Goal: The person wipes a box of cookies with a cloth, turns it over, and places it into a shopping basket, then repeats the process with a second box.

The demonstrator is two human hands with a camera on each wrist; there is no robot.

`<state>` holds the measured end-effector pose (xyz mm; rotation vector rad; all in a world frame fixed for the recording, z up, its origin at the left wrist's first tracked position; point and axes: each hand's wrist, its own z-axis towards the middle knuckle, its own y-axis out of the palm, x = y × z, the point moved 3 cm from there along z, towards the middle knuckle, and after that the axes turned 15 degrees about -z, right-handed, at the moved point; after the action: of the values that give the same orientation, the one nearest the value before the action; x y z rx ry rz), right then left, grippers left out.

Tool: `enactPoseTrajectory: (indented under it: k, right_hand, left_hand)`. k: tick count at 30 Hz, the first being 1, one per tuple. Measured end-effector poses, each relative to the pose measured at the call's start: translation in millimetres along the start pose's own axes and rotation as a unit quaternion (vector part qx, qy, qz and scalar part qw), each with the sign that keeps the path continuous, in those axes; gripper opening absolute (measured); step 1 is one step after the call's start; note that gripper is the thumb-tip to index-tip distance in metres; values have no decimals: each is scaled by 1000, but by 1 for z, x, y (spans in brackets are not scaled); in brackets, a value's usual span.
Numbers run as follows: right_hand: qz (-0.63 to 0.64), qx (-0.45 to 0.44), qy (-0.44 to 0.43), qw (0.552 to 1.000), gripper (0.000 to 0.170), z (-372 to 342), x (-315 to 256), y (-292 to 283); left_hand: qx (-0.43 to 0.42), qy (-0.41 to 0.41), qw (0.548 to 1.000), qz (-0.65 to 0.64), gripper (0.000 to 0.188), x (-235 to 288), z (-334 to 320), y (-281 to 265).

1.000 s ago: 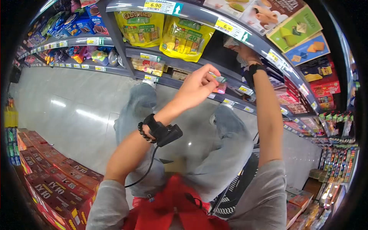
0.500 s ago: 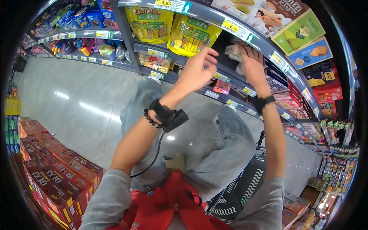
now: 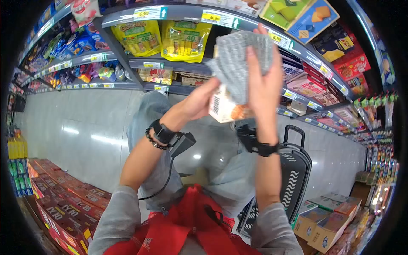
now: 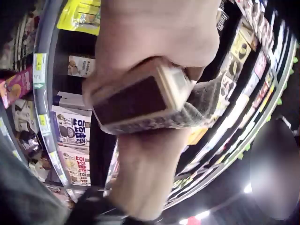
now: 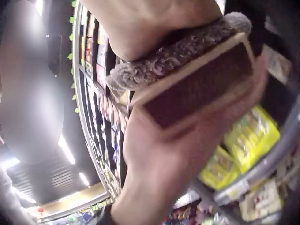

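Note:
Both hands are together in front of the shelf, around a small snack box (image 3: 221,107) and a grey ribbed cloth (image 3: 238,57). My left hand (image 3: 199,101) holds the box at its left edge, thumb towards the cloth. The left wrist view shows the dark brown side of the box (image 4: 136,101) beside that palm. My right hand (image 3: 265,85) grips the cloth, its thumb on top, against the upper part of the box. Seen from the right wrist, the fluffy cloth (image 5: 183,56) lies between the right hand and the box.
Yellow snack bags (image 3: 185,40) stand on the shelf behind the hands. A curved shelf edge (image 3: 187,15) with price tags runs above them. A black trolley (image 3: 289,170) is beside my right leg, and stacked red cartons (image 3: 68,195) stand at the left.
My right hand has come out of the shelf with the cloth and box, towards the body. My left hand has moved from hanging free to holding the box. The head view has shifted right.

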<state>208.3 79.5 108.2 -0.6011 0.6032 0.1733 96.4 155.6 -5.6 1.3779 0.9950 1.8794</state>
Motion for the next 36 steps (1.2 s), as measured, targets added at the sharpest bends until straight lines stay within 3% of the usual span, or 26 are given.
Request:
enactPoseTrajectory:
  k: [2, 5, 6, 9, 11, 12, 15, 16, 18, 21, 22, 25, 26, 27, 29, 31, 33, 34, 36]
  right_hand:
    - [6, 20, -1, 1000, 56, -27, 10, 36]
    - [-13, -23, -5, 1000, 66, -58, 1, 63]
    - [-25, -40, -1, 999, 68, -63, 1, 67]
    - [-13, 29, 8, 999, 70, -34, 18, 44]
    - [71, 114, 25, 991, 69, -25, 59, 41]
    - [21, 121, 12, 992, 69, -33, 64, 42]
    - [-81, 106, 12, 991, 75, -55, 19, 41]
    - [-45, 94, 28, 994, 78, -63, 12, 57]
    - [-44, 82, -28, 995, 73, -65, 1, 48]
    - [-21, 190, 51, 980, 56, -41, 30, 32]
    - [-63, 283, 79, 954, 31, -38, 40, 24]
    - [37, 190, 151, 969, 16, -48, 43, 21]
    - [9, 183, 114, 976, 15, -51, 36, 28]
    - [-11, 163, 32, 986, 17, -56, 25, 34]
    - [-17, 87, -40, 995, 20, -77, 6, 48]
    - [15, 37, -118, 992, 14, -88, -9, 57]
    - [-40, -10, -141, 989, 33, -76, -11, 52]
    - [-69, -33, -151, 986, 42, -70, -9, 49]
    - [-60, -14, -91, 994, 53, -58, 23, 48]
  left_hand:
    - [-4, 91, 992, -82, 54, 3, -5, -18]
    - [133, 141, 981, 16, 52, 10, -8, -39]
    - [142, 134, 980, 22, 55, 10, -10, -40]
    - [185, 84, 969, 144, 68, 5, -31, 1]
    - [121, 24, 968, 221, 79, -1, -34, 7]
    - [133, 43, 961, 237, 77, -5, -37, 0]
    - [139, 86, 980, 110, 69, 4, -35, -1]
    - [140, 102, 984, 45, 64, 9, -34, 3]
    - [141, 62, 987, 52, 61, 13, -36, 2]
    - [156, 11, 983, 98, 67, -1, -36, 3]
    - [139, 8, 986, 94, 68, -4, -34, 3]
    - [115, 38, 992, 34, 67, -5, -29, 2]
    - [125, 62, 990, 1, 67, -3, -27, 2]
    - [188, 95, 977, 11, 66, 4, -25, 7]
    - [207, 133, 969, -21, 66, 20, -20, 17]
    - [117, 129, 978, -117, 65, 26, -20, 3]
    - [27, 117, 969, -216, 62, 25, -23, -5]
    - [17, 118, 976, -182, 60, 24, -27, -7]
    - [97, 138, 984, -59, 61, 18, -31, -3]
